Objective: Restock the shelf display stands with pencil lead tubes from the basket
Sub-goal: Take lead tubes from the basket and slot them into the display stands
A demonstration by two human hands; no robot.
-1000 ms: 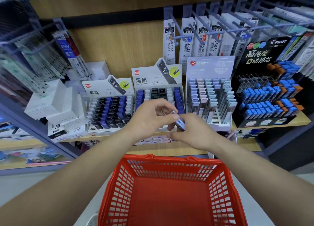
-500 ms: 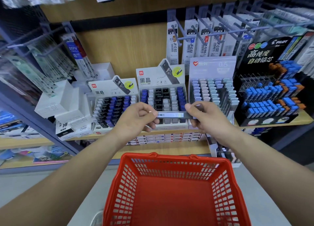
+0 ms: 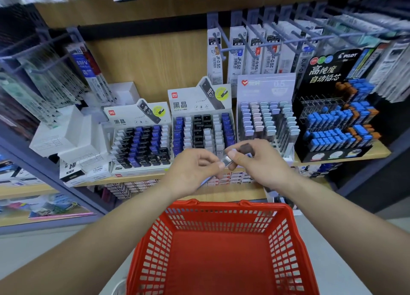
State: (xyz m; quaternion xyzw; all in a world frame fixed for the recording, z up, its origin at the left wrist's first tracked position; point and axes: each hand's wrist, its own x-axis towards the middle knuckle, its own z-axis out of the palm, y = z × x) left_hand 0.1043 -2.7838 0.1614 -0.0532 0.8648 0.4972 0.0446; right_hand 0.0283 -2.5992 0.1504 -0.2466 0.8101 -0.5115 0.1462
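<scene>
Drawn closer, left hand [image 3: 195,172] and right hand [image 3: 264,161] pinch a clear, perhaps dark-capped tube [image 3: 227,160] before grey tube-filled stand [image 3: 204,104], above red plastic basket [image 3: 286,226].

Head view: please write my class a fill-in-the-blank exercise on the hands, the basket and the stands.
The left hand and right hand hold a tube over a basket coloured ____.
The black stand carries the brand name ____.
The left white stand has tubes marked HB ____.
Missing words: red; PILOT; 0.7
</scene>
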